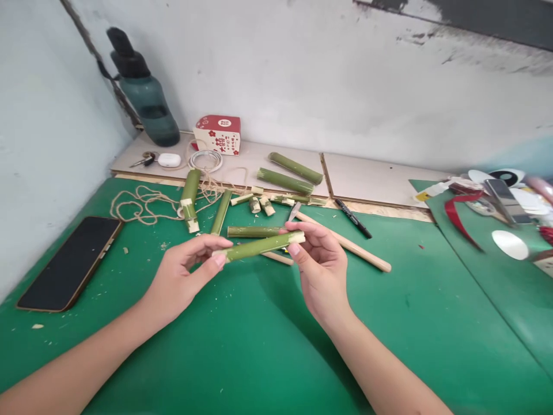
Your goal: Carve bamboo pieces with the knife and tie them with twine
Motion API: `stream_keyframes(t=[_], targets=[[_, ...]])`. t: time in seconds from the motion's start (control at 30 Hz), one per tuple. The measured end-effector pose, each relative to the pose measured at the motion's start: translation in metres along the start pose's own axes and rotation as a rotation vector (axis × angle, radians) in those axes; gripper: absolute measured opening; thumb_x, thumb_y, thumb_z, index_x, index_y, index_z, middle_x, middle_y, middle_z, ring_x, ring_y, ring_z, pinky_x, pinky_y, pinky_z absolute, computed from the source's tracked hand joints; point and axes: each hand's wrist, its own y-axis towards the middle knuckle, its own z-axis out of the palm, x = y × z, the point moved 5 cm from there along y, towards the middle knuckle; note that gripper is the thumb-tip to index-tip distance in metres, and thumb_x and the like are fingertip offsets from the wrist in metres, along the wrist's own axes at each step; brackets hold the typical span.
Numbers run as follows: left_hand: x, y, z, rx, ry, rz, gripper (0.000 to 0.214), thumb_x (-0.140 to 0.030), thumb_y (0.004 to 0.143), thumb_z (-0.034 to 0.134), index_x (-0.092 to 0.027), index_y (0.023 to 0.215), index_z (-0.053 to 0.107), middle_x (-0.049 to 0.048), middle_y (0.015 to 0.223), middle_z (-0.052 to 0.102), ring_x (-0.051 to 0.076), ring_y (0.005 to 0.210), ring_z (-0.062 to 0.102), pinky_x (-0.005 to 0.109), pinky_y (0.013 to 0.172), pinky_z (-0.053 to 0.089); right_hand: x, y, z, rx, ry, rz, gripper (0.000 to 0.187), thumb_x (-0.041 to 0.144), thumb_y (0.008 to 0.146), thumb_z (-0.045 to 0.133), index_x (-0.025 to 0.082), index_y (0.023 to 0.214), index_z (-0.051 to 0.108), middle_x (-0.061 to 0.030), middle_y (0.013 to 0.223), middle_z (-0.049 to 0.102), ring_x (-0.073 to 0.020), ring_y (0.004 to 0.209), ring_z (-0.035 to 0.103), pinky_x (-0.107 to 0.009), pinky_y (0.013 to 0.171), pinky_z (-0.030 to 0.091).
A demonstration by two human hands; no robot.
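Observation:
A green bamboo piece (261, 246) with pale, cut ends is held nearly level above the green table mat. My left hand (184, 274) pinches its left end between thumb and fingers. At the other end, my right hand (322, 262) grips it the same way. Just behind it lie another bamboo stick (253, 231), a wooden-handled tool (345, 242) with a metal tip, and a second thin wooden handle (279, 258), partly hidden. More bamboo stands about: a notched length (190, 199), a slim stick (221, 212) and short cut-offs (254, 204).
Two bamboo lengths (296, 167) rest on the back ledge (371, 178). A phone (69, 262) lies at left, beside twine (138, 204). A water bottle (149, 104), a red-and-white box (218, 135) and an earbud case (169, 160) stand behind. A black marker (353, 219) and a red ribbon (460, 219) are at right.

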Motion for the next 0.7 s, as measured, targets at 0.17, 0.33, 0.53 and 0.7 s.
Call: stream_keyframes(t=[0.17, 0.33, 0.53, 0.7], targets=[[0.002, -0.010, 0.026, 0.490, 0.018, -0.148, 0.036, -0.040, 0.095, 0.069, -0.029, 0.129, 0.065, -0.0004, 0.093, 0.071, 0.014, 0.082, 0.066, 0.027, 0.077, 0.053, -0.005, 0.000, 0.002, 0.017, 0.094, 0.099, 0.033, 0.025, 0.084, 0.085, 0.032, 0.115, 0.073, -0.0023, 0.123, 0.076, -0.0208, 0.103, 0.076, -0.037, 0.089, 0.065], [-0.005, -0.019, 0.039, 0.679, -0.049, -0.215, 0.028, -0.044, 0.095, 0.068, -0.024, 0.115, 0.068, 0.0003, 0.093, 0.071, 0.012, 0.079, 0.062, 0.024, 0.068, 0.046, -0.012, -0.012, 0.015, 0.103, 0.019, 0.155, 0.029, 0.028, 0.080, 0.089, 0.030, 0.106, 0.075, -0.0002, 0.107, 0.077, -0.0156, 0.087, 0.074, -0.032, 0.081, 0.065], [0.003, -0.020, 0.042, 0.546, 0.049, -0.253, 0.042, -0.034, 0.094, 0.064, -0.027, 0.130, 0.044, -0.0063, 0.077, 0.064, 0.011, 0.061, 0.056, 0.022, 0.055, 0.041, -0.009, -0.020, 0.025, 0.291, -0.350, -0.030, 0.025, 0.029, 0.091, 0.078, 0.032, 0.116, 0.074, -0.0040, 0.118, 0.074, -0.0222, 0.106, 0.072, -0.042, 0.095, 0.062], [0.006, -0.014, 0.033, 0.435, 0.396, 0.029, 0.028, -0.021, 0.096, 0.052, -0.028, 0.123, 0.047, -0.0087, 0.070, 0.059, 0.011, 0.056, 0.055, 0.022, 0.053, 0.036, -0.009, -0.008, 0.015, 0.422, -1.043, -0.308, 0.023, 0.018, 0.096, 0.066, 0.026, 0.117, 0.071, -0.0081, 0.112, 0.074, -0.0281, 0.106, 0.065, -0.047, 0.091, 0.056]])
